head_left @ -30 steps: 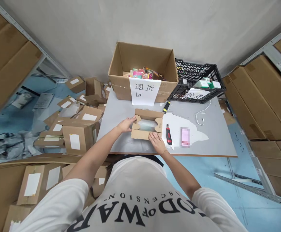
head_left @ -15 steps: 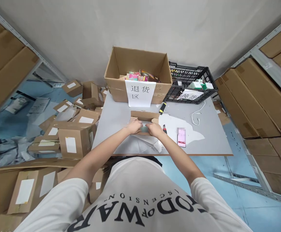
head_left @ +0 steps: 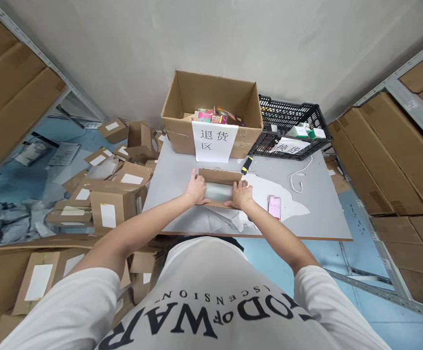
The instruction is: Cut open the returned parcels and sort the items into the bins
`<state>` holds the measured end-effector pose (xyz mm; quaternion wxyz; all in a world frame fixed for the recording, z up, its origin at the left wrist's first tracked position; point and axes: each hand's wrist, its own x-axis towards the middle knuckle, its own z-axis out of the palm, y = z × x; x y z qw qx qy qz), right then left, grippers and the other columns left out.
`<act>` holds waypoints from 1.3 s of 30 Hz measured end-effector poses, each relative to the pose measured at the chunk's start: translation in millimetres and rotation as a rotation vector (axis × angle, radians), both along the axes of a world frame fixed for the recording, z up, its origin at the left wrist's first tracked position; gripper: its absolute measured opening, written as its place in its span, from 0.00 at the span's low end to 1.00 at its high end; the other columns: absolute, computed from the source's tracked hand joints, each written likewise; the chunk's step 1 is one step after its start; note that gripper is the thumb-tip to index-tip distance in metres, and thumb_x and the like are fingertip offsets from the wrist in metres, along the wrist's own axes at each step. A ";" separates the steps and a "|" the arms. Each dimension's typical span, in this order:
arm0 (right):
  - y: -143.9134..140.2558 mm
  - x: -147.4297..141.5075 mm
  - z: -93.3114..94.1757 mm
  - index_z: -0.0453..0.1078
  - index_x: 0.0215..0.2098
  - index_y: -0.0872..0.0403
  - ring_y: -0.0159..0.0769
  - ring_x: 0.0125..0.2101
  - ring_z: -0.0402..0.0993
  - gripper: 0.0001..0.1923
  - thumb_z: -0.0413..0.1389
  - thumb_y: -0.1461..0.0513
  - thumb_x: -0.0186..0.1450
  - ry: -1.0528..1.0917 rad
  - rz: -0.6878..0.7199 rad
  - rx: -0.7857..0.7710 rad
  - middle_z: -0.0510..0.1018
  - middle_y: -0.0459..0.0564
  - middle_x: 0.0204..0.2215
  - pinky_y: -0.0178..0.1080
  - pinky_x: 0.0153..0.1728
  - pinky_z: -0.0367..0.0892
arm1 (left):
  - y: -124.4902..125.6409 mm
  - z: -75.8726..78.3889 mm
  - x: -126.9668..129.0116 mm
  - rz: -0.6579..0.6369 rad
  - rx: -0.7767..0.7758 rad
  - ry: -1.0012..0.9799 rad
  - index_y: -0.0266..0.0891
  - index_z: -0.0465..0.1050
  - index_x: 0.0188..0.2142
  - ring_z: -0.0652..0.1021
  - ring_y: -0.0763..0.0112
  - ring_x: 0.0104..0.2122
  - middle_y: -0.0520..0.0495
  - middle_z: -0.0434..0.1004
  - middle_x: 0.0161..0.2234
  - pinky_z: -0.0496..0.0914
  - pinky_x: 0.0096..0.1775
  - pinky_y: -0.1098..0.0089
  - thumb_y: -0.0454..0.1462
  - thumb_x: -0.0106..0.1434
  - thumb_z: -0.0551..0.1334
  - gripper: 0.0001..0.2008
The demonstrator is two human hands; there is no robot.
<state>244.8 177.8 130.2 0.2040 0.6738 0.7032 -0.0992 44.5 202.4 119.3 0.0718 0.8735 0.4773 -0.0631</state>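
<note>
A small open cardboard box [head_left: 220, 176] sits on the table in front of me, its back flap standing up. Inside lies something pale and whitish, its kind unclear. My left hand [head_left: 196, 189] grips the box's left end, with the thumb along the near edge and one finger pointing up. At the opposite end my right hand [head_left: 242, 194] is closed round the side, fingers over the rim and thumb at the near edge. Crumpled white wrapping [head_left: 226, 218] lies just below the box. Beyond its right back corner is a black and yellow cutter [head_left: 246, 165].
A large cardboard box [head_left: 178, 133] with colourful packets stands at the back, beside a black plastic crate [head_left: 287, 114] holding small cartons. A phone [head_left: 274, 207] and white cable [head_left: 296, 180] lie on the grey table [head_left: 324, 214]. Cartons [head_left: 107, 209] are piled on the left.
Both hands have moved outward from inside the small box to its two ends, uncovering the pale contents. The red cutter near my right hand is now hidden.
</note>
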 end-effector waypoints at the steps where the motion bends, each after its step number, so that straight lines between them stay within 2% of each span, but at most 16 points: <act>1: -2.0 7.6 -2.8 0.47 0.65 0.60 0.61 0.61 0.46 0.53 0.55 0.39 0.52 0.029 -0.039 -0.049 0.48 0.72 0.63 0.63 0.51 0.52 | -2.5 0.7 -5.5 0.037 0.001 -0.008 0.33 0.63 0.57 0.57 0.37 0.58 0.30 0.64 0.56 0.27 0.57 0.41 0.61 0.47 0.60 0.45; 4: -11.1 31.3 -19.5 0.31 0.67 0.58 0.55 0.65 0.34 0.62 0.58 0.39 0.49 0.168 -0.095 -0.154 0.32 0.67 0.66 0.62 0.53 0.51 | -10.0 -5.6 -22.7 0.110 -0.023 -0.031 0.27 0.48 0.63 0.48 0.37 0.62 0.25 0.50 0.62 0.30 0.57 0.39 0.64 0.45 0.57 0.57; 6: -19.1 43.7 -35.7 0.22 0.66 0.60 0.53 0.65 0.27 0.69 0.61 0.41 0.46 0.315 -0.073 -0.116 0.27 0.68 0.65 0.60 0.56 0.49 | -14.5 -18.2 -31.9 0.133 -0.068 -0.056 0.25 0.40 0.64 0.43 0.38 0.63 0.24 0.42 0.64 0.34 0.57 0.39 0.65 0.43 0.58 0.62; 8: -26.4 51.2 -52.8 0.17 0.65 0.63 0.51 0.65 0.21 0.73 0.63 0.42 0.44 0.481 -0.032 -0.009 0.25 0.69 0.65 0.56 0.58 0.45 | -18.1 -35.5 -37.8 0.152 -0.122 -0.122 0.24 0.34 0.65 0.41 0.41 0.64 0.24 0.36 0.65 0.40 0.59 0.43 0.65 0.39 0.61 0.67; 12: -32.7 54.7 -79.0 0.13 0.64 0.60 0.46 0.65 0.20 0.73 0.65 0.45 0.45 0.697 -0.011 0.152 0.23 0.68 0.65 0.50 0.61 0.41 | -21.5 -67.9 -42.4 0.183 -0.189 -0.357 0.25 0.25 0.64 0.43 0.47 0.65 0.24 0.33 0.65 0.49 0.61 0.56 0.62 0.34 0.66 0.73; 15: -32.3 54.7 -85.2 0.13 0.64 0.59 0.45 0.65 0.22 0.72 0.65 0.46 0.46 0.713 -0.010 0.156 0.23 0.67 0.65 0.49 0.61 0.42 | -21.4 -78.6 -43.5 0.204 -0.202 -0.444 0.28 0.24 0.64 0.45 0.49 0.64 0.26 0.33 0.65 0.50 0.61 0.58 0.61 0.34 0.68 0.73; 19: -34.1 54.3 -69.4 0.16 0.65 0.60 0.51 0.65 0.24 0.66 0.60 0.45 0.51 0.540 0.000 0.139 0.27 0.68 0.65 0.60 0.58 0.40 | -21.7 -77.9 -45.3 0.205 -0.207 -0.444 0.28 0.23 0.64 0.43 0.50 0.65 0.27 0.33 0.66 0.50 0.61 0.59 0.62 0.34 0.67 0.74; 22: -30.8 44.4 -43.1 0.34 0.67 0.60 0.58 0.65 0.29 0.48 0.51 0.46 0.60 0.375 0.044 0.239 0.36 0.67 0.66 0.67 0.55 0.36 | -23.9 -73.0 -46.0 0.200 -0.208 -0.406 0.27 0.23 0.64 0.42 0.48 0.65 0.25 0.32 0.65 0.48 0.61 0.57 0.63 0.33 0.66 0.75; 24: -20.9 29.0 -27.3 0.47 0.64 0.60 0.55 0.63 0.42 0.33 0.45 0.52 0.66 0.371 0.137 0.310 0.48 0.66 0.64 0.62 0.57 0.41 | -25.8 -68.8 -45.8 0.207 -0.210 -0.368 0.28 0.22 0.64 0.42 0.47 0.65 0.25 0.31 0.65 0.48 0.61 0.53 0.63 0.33 0.65 0.74; 26: -4.9 7.7 -20.0 0.56 0.60 0.57 0.47 0.57 0.59 0.24 0.42 0.57 0.68 0.426 0.267 0.243 0.62 0.62 0.59 0.50 0.56 0.53 | -27.5 -64.0 -45.1 0.223 -0.215 -0.329 0.31 0.20 0.64 0.41 0.47 0.65 0.27 0.31 0.66 0.48 0.60 0.49 0.63 0.35 0.65 0.73; 28: 13.5 -15.1 -23.7 0.61 0.57 0.55 0.44 0.51 0.67 0.20 0.45 0.61 0.67 0.425 0.349 0.086 0.68 0.59 0.54 0.43 0.51 0.60 | -28.6 -58.6 -43.8 0.231 -0.222 -0.294 0.33 0.21 0.64 0.41 0.47 0.65 0.28 0.30 0.66 0.48 0.59 0.47 0.63 0.37 0.64 0.71; 31: 35.6 -41.9 -43.9 0.61 0.56 0.57 0.45 0.50 0.68 0.23 0.52 0.64 0.62 0.322 0.349 -0.088 0.70 0.60 0.52 0.41 0.50 0.62 | -28.9 -50.6 -41.1 0.236 -0.239 -0.249 0.35 0.23 0.65 0.41 0.47 0.65 0.30 0.29 0.66 0.49 0.58 0.46 0.62 0.37 0.65 0.70; 36: 48.4 -56.9 -79.1 0.52 0.62 0.59 0.43 0.53 0.66 0.31 0.51 0.70 0.60 0.276 0.350 -0.150 0.66 0.62 0.56 0.39 0.49 0.62 | -27.1 -41.4 -37.4 0.257 -0.270 -0.212 0.35 0.27 0.65 0.41 0.45 0.65 0.31 0.29 0.66 0.48 0.58 0.45 0.60 0.34 0.68 0.71; 39: 52.9 -60.6 -91.3 0.52 0.61 0.62 0.45 0.54 0.63 0.34 0.54 0.70 0.57 0.266 0.350 -0.167 0.65 0.64 0.56 0.41 0.51 0.60 | -25.8 -40.1 -36.7 0.265 -0.280 -0.213 0.36 0.27 0.66 0.41 0.46 0.65 0.31 0.29 0.66 0.48 0.58 0.45 0.60 0.34 0.68 0.71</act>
